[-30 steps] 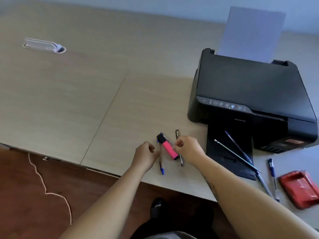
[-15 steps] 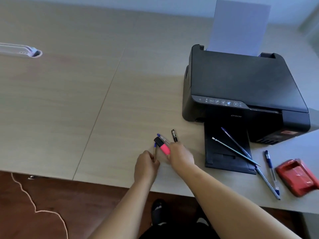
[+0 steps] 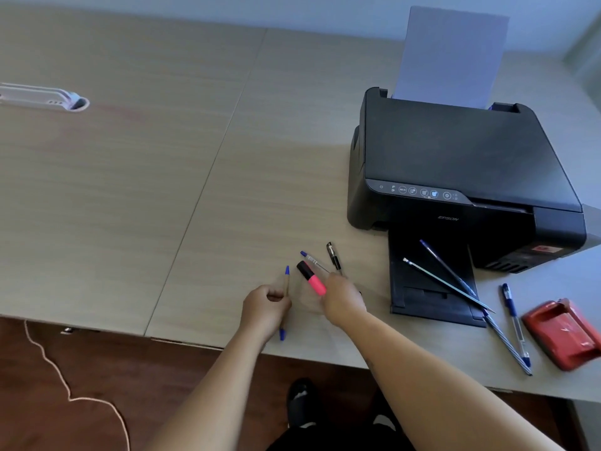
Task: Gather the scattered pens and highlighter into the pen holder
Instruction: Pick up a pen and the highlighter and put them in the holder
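Observation:
My left hand [image 3: 265, 309] grips a thin pen with blue ends [image 3: 287, 278], held nearly upright near the desk's front edge. My right hand [image 3: 343, 299] closes over the lower ends of a pink highlighter with a black cap [image 3: 312, 278], a clear pen with a blue cap [image 3: 311, 259] and a black pen [image 3: 333, 258]. Further right, a blue pen [image 3: 445, 266] and a grey pencil [image 3: 445, 283] lie across the printer's output tray. Two more pens [image 3: 514, 320] lie beside it. No pen holder is in sight.
A black printer [image 3: 455, 164] with paper loaded stands at the right. A red object [image 3: 567, 333] lies at the desk's right front corner. A white cable port [image 3: 45, 98] sits far left. Below the desk edge are a dark floor and a cord [image 3: 65, 385].
My left hand has lifted the blue-ended pen off the desk. My right hand has slid down over the highlighter and the two pens. The view shifted slightly.

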`<state>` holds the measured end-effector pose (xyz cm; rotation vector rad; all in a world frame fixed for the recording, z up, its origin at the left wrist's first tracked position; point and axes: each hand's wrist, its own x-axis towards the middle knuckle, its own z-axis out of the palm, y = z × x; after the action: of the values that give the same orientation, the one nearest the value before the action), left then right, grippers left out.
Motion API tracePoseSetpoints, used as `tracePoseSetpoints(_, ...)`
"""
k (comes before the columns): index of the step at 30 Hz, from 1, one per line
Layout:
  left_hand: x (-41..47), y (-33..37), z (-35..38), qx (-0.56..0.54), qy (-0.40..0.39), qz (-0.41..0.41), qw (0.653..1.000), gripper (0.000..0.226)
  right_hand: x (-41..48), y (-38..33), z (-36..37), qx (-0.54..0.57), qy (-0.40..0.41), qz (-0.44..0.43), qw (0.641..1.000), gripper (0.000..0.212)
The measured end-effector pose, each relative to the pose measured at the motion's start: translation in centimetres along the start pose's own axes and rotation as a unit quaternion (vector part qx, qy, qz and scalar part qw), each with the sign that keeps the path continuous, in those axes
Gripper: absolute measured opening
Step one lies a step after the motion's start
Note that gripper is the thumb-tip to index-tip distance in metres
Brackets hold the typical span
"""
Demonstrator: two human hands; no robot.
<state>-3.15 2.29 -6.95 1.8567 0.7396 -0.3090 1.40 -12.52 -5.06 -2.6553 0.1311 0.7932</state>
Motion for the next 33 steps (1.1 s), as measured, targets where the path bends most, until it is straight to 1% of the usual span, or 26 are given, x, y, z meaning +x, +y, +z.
tracePoseSetpoints(2, 0.1, 0.0, -0.6, -0.071, -0.014, -0.030, 0.997, 0.003, -0.1, 0.1, -0.7, 0.082, -0.012, 0.004, 0.997, 0.018)
tracePoseSetpoints(4, 0.1, 0.7, -1.5, -0.119, -0.024, -0.027, 0.992, 0.003, -0.4, -0.1, -2.0, 0.178, -0.006, -0.002, 0.984, 0.009)
tracePoseSetpoints(6, 0.3, 2.4, -2.7, -0.141, -0.036, 0.001, 0.989, 0.002, -0.6, -0.6, -4.0, 0.235, 0.024, -0.022, 0.971, 0.010)
tracePoseSetpoints(11, 1.4, 9.8, -6.2, -0.158, -0.042, 0.083, 0.983, 0.005, 0.0, -2.4, -11.5, 0.310, 0.094, -0.071, 0.943, 0.013)
tracePoseSetpoints(14, 1.5, 15.2, -7.1, -0.152, -0.046, 0.139, 0.977, 0.004, 0.4, -2.7, -16.2, 0.376, 0.139, -0.091, 0.911, 0.009)
tracePoseSetpoints(17, 1.2, 20.3, -6.4, -0.134, -0.062, 0.189, 0.971, 0.007, 0.1, -2.2, -20.7, 0.428, 0.170, -0.106, 0.881, 0.010)
tracePoseSetpoints(20, 0.8, 24.3, -4.0, -0.115, -0.086, 0.229, 0.963, 0.008, -0.2, -0.2, -24.4, 0.442, 0.205, -0.108, 0.867, 0.009)
tracePoseSetpoints(23, -0.2, 27.5, -0.3, -0.106, -0.109, 0.256, 0.955, 0.006, -0.4, 3.5, -27.2, 0.453, 0.232, -0.094, 0.856, 0.010)
tracePoseSetpoints(30, -3.3, 32.8, 10.7, -0.095, -0.160, 0.297, 0.937, 0.003, -2.0, 16.4, -32.0, 0.475, 0.288, -0.040, 0.831, 0.013)
tracePoseSetpoints(32, -4.5, 34.2, 14.3, -0.102, -0.184, 0.300, 0.930, 0.005, -2.4, 20.4, -33.5, 0.489, 0.303, -0.022, 0.818, 0.014)
tracePoseSetpoints(33, -5.1, 34.8, 16.1, -0.100, -0.195, 0.302, 0.928, 0.005, -2.6, 22.3, -34.2, 0.506, 0.308, -0.017, 0.806, 0.014)
